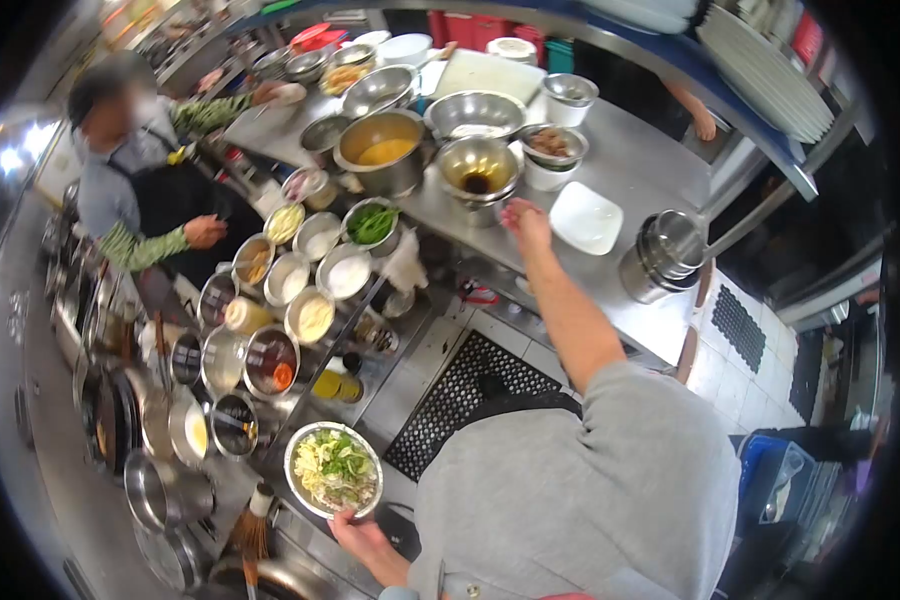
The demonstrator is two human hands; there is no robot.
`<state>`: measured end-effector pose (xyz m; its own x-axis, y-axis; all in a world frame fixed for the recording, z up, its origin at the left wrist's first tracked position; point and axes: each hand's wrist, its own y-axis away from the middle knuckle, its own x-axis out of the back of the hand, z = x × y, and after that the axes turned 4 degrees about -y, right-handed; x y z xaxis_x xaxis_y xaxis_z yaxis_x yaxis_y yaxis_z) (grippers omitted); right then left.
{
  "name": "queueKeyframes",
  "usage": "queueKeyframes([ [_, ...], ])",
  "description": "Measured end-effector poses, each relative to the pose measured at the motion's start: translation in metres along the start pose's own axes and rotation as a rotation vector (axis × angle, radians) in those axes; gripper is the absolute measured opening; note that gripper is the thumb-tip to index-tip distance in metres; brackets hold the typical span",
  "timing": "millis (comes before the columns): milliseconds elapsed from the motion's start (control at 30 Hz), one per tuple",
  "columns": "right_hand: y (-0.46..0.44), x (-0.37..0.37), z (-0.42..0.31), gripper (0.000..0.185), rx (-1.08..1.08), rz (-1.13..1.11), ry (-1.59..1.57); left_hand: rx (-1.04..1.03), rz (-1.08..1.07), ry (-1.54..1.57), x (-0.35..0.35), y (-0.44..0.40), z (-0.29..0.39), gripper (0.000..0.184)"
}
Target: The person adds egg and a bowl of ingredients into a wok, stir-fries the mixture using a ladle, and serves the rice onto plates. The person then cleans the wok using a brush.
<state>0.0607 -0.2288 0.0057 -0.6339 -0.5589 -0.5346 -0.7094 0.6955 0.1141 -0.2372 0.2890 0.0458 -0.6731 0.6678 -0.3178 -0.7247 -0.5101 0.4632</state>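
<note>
My left hand (365, 545) grips the rim of a metal bowl (292, 478) at the lower middle. Chopped green onion (350, 458) and pale yellow shredded pieces (315, 465) fill this bowl. Stretched forward over the steel counter, my right hand (526, 220) is at the lower right side of a metal bowl (452, 160) with dark liquid in it. Its fingers are small and blurred, so I cannot tell whether they touch that bowl. A white square dish (587, 218) lies just right of my right hand.
A large pot of yellow liquid (380, 150), metal bowls and a cutting board (485, 78) occupy the counter (660, 170). Stacked metal pots (660, 255) stand at its right end. Several ingredient containers (315, 315) line the left station. A co-worker (135, 190) stands beyond them. A perforated mat (470, 400) covers the floor.
</note>
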Motion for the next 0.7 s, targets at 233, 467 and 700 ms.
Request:
queueKeyframes([
  [233,-0.008,-0.025,-0.018,0.018,-0.101,0.010,0.183,0.020,-0.454,-0.400,-0.052,-0.052,-0.034,0.051],
  [467,0.016,-0.030,-0.027,0.021,-0.264,0.088,0.133,0.215,-0.531,-0.424,-0.148,-0.035,-0.020,0.047],
  [700,0.086,-0.001,-0.035,0.020,-0.275,0.204,0.027,0.075,-0.979,-0.729,-0.146,-0.068,-0.021,0.044],
])
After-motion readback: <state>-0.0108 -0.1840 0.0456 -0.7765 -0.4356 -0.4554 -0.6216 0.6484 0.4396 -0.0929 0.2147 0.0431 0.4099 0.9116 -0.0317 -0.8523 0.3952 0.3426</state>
